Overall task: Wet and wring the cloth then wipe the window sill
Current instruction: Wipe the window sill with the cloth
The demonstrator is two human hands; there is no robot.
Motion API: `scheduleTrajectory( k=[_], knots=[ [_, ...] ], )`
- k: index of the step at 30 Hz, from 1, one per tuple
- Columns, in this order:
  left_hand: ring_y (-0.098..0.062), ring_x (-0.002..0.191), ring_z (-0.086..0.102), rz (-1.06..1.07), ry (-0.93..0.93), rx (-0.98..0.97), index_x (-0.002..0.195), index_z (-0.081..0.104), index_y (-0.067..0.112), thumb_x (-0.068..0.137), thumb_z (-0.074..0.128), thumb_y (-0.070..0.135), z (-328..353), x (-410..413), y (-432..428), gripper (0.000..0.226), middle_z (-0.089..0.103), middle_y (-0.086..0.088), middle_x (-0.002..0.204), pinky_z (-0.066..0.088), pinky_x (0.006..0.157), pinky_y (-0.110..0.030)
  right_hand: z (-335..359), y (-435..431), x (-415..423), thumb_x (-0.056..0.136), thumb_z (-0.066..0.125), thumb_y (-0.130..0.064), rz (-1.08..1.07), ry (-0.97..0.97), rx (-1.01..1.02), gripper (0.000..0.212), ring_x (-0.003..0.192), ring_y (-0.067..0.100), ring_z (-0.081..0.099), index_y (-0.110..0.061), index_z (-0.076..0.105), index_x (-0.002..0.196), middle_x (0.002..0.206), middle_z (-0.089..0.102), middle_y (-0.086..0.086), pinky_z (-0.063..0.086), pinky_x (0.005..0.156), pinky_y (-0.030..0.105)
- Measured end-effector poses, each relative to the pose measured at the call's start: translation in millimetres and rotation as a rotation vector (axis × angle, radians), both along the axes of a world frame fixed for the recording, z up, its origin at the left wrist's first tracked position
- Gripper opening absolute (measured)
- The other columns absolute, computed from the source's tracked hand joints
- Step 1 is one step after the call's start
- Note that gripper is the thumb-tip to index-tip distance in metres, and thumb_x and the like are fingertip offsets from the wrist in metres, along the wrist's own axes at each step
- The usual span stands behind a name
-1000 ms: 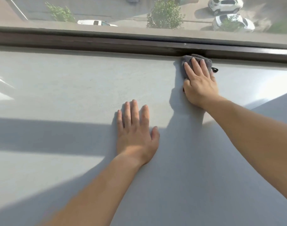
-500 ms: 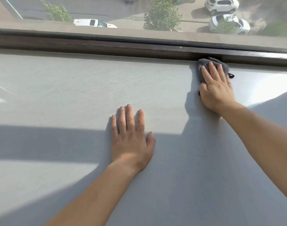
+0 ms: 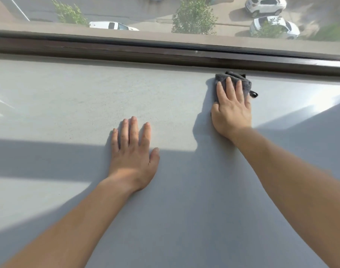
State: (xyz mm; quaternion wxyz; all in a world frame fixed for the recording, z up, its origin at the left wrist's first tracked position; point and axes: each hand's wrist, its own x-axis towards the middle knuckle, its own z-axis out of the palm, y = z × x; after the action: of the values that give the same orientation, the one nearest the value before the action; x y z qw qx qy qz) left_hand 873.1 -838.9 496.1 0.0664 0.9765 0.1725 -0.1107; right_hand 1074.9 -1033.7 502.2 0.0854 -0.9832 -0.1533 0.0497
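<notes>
Cloth [image 3: 246,85] under flat right hand [image 3: 232,111], far edge of window sill [image 3: 88,93], against frame [image 3: 126,53]

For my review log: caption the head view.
Right hand presses grey cloth on the window sill beside the frame; left hand rests flat.

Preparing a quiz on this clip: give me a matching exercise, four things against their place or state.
Things: 1 cloth; 2 left hand; 3 right hand; 4 window frame.
States: A flat on the bare window sill; B dark strip along the sill's far edge; C grey, bunched by the frame; D pressing on the cloth.
Pairs: 1-C; 2-A; 3-D; 4-B.
</notes>
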Motion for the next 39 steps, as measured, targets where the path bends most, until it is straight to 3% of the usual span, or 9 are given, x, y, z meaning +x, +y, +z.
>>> scheduleTrajectory(
  k=[5,8,11,15,18,24,30,36,39],
  knots=[
    [-0.022,0.147,-0.029,0.022,-0.044,-0.056,0.157,-0.003,0.026,0.090,0.008,0.052,8,0,-1,0.073,-0.023,-0.008,0.163,-0.021,0.117,-0.049,0,-24,-50,0.093,0.027,-0.037,0.440,-0.037,0.001,0.066,0.156,0.022,0.008,-0.026,0.028,0.158,0.168,0.018,-0.003,0.004,0.126,0.042],
    [-0.021,0.150,-0.022,0.017,-0.155,-0.122,0.157,0.006,0.026,0.092,0.009,0.053,18,-5,-27,0.070,-0.015,-0.007,0.165,-0.020,0.118,-0.046,2,-61,-6,0.094,0.026,-0.037,0.190,-0.007,-0.016,0.066,0.156,0.020,0.002,-0.030,0.024,0.159,0.169,0.012,-0.005,-0.001,0.126,0.039],
    [-0.017,0.149,-0.024,0.012,-0.186,-0.235,0.157,0.008,0.026,0.093,0.010,0.055,27,-21,-70,0.070,-0.014,-0.007,0.166,-0.019,0.118,-0.042,5,-65,-2,0.094,0.025,-0.037,0.031,0.019,-0.034,0.067,0.156,0.026,-0.001,-0.027,0.018,0.160,0.170,0.007,0.000,0.000,0.125,0.048],
    [-0.022,0.153,-0.010,0.009,-0.137,-0.184,0.157,0.020,0.021,0.093,0.015,0.055,13,-49,-106,0.072,-0.002,-0.011,0.166,-0.011,0.120,-0.047,-1,-62,-87,0.094,0.026,-0.037,0.395,-0.040,-0.013,0.067,0.156,0.029,0.007,-0.020,0.027,0.159,0.168,0.018,0.005,0.009,0.125,0.051],
    [-0.023,0.152,-0.016,-0.020,-0.090,-0.089,0.158,0.009,0.023,0.094,0.012,0.054,4,-57,-107,0.072,-0.007,-0.010,0.166,-0.011,0.120,-0.051,-1,-86,-105,0.096,0.029,-0.036,0.573,0.008,-0.026,0.063,0.156,0.022,0.004,-0.023,0.029,0.158,0.168,0.018,-0.001,0.007,0.126,0.046],
    [-0.019,0.147,-0.029,-0.009,-0.024,-0.081,0.155,-0.011,0.027,0.086,-0.002,0.056,8,-54,-109,0.075,-0.022,-0.006,0.163,-0.019,0.118,-0.046,3,-105,-78,0.096,0.020,-0.036,0.127,0.029,-0.071,0.066,0.156,0.022,-0.010,-0.026,0.011,0.161,0.170,0.000,-0.002,-0.006,0.125,0.045],
    [-0.018,0.150,-0.021,-0.010,-0.073,-0.110,0.158,0.001,0.026,0.087,0.004,0.052,4,-56,-108,0.075,-0.014,-0.006,0.165,-0.018,0.119,-0.045,-5,-115,-180,0.095,0.035,-0.036,0.542,0.029,-0.012,0.064,0.156,0.023,0.006,-0.024,0.032,0.157,0.168,0.019,0.000,0.011,0.125,0.049],
    [-0.021,0.151,-0.019,-0.018,-0.061,-0.058,0.158,-0.001,0.026,0.087,0.008,0.052,-3,-58,-109,0.076,-0.013,-0.009,0.166,-0.017,0.119,-0.048,-2,-135,-163,0.097,0.027,-0.034,0.131,0.028,-0.046,0.066,0.156,0.020,-0.008,-0.025,0.014,0.161,0.170,0.000,-0.002,-0.005,0.126,0.044],
    [-0.020,0.151,-0.019,-0.020,-0.048,-0.085,0.158,0.001,0.024,0.088,0.014,0.048,-1,-57,-107,0.075,-0.013,-0.009,0.166,-0.017,0.119,-0.049,-1,-124,-225,0.094,0.034,-0.034,0.268,0.000,-0.024,0.069,0.156,0.024,-0.004,-0.023,0.020,0.161,0.170,0.006,0.001,0.004,0.125,0.050]
  ],
)
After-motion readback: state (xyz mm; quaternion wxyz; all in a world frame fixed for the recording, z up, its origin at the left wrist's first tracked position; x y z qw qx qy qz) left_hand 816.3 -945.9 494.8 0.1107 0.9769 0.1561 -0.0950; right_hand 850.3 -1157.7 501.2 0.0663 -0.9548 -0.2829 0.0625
